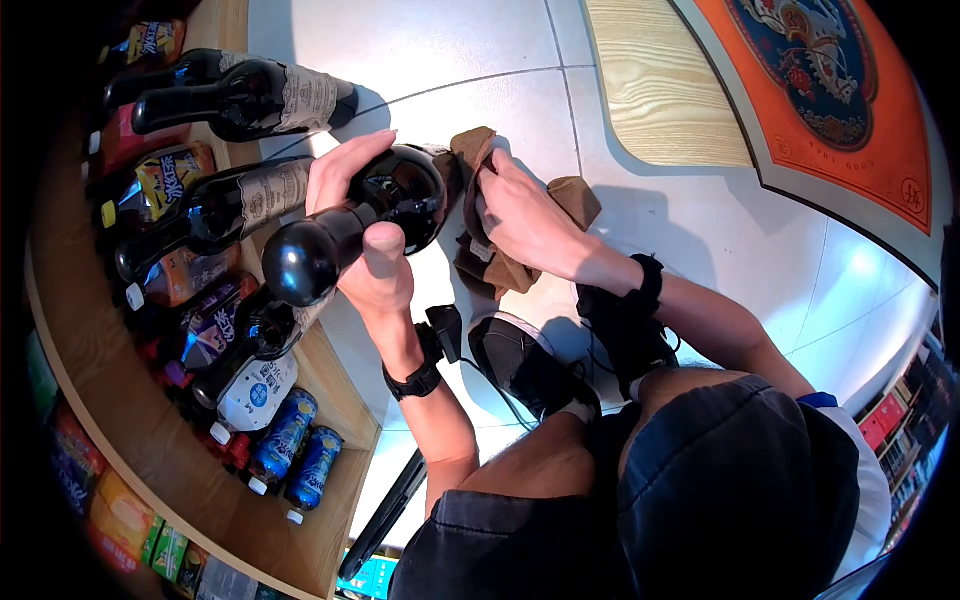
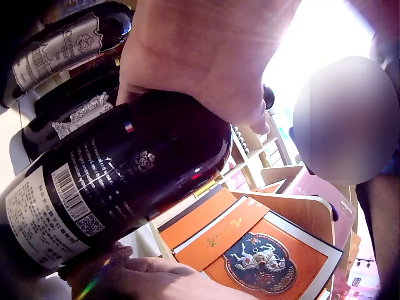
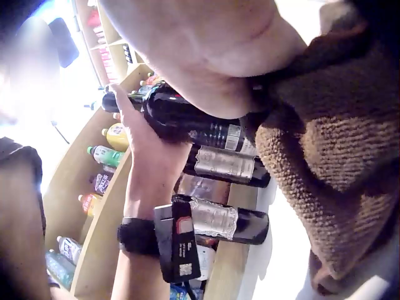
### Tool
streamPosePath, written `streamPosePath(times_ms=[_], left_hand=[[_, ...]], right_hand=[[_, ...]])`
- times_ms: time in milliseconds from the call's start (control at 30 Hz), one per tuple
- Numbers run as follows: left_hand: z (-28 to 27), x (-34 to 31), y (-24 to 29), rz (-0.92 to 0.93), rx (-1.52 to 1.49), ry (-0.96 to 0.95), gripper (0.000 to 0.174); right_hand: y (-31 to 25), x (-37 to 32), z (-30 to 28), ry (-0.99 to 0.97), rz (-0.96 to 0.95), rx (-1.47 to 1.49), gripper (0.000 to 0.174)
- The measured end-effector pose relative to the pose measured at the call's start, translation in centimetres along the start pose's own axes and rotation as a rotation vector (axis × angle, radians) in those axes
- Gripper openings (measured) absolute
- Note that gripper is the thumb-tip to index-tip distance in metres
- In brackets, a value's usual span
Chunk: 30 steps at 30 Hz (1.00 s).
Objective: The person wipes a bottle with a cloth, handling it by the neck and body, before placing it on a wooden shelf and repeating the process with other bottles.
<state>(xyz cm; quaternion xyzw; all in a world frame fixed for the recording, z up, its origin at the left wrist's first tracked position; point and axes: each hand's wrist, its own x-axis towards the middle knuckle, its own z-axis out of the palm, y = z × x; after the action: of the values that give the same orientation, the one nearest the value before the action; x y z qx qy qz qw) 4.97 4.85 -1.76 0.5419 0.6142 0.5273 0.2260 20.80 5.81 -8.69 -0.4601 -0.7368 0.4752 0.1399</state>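
Observation:
My left hand (image 1: pixel 380 285) grips a dark wine bottle (image 1: pixel 405 195) round its neck and shoulder, the capped top tilted up toward the head camera. In the left wrist view the bottle's back (image 2: pixel 144 156) shows a barcode and a white label. A brown towel (image 1: pixel 510 270) is pinched in my right hand (image 1: pixel 535 220), held at the bottle's base. The right wrist view shows the towel's ribbed weave (image 3: pixel 325 144) overlapping the bottle's lower end. Several similar wine bottles (image 1: pixel 300 97) with silvery labels stand beside my left hand, in front of the shelf.
A curved wooden shelf (image 1: pixel 335 385) on the left holds drink bottles, among them blue ones (image 1: pixel 285 440). At upper right lies a wooden board (image 1: pixel 660 90) beside an orange box (image 1: pixel 895 130) with a dark emblem. My black shoes (image 1: pixel 515 360) are on the tiled floor (image 1: pixel 480 60).

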Motion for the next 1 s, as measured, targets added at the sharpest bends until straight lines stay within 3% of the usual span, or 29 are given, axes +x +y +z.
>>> streamPosePath(times_ms=[267, 667, 833, 867, 900, 967, 1000], left_hand=[[-0.3, 0.1, -0.2, 0.009, 0.006, -0.018, 0.094], [-0.7, 0.2, -0.4, 0.064, 0.013, -0.059, 0.082], [-0.8, 0.3, 0.1, 0.036, 0.039, -0.063, 0.072], [-0.9, 0.3, -0.1, 0.051, 0.041, -0.073, 0.060], [-0.8, 0.3, 0.2, 0.057, 0.037, -0.076, 0.060], [-0.7, 0.2, 0.6, 0.036, 0.114, -0.102, 0.088], [-0.7, 0.2, 0.4, 0.022, 0.097, -0.107, 0.086]], right_hand=[[-2.2, -1.1, -1.7, 0.000, -0.029, 0.017, 0.027], [-4.4, -2.1, -2.4, 0.187, -0.115, 0.128, 0.024], [-4.4, -1.4, -3.6, 0.263, -0.170, 0.173, 0.020], [-4.2, -1.2, -3.8, 0.271, -0.172, 0.168, 0.020], [-3.8, -1.0, -3.8, 0.277, -0.155, 0.174, 0.021], [-2.8, -0.7, -3.6, 0.282, -0.139, 0.178, 0.022], [-2.3, -0.5, -3.4, 0.308, -0.118, 0.169, 0.024]])
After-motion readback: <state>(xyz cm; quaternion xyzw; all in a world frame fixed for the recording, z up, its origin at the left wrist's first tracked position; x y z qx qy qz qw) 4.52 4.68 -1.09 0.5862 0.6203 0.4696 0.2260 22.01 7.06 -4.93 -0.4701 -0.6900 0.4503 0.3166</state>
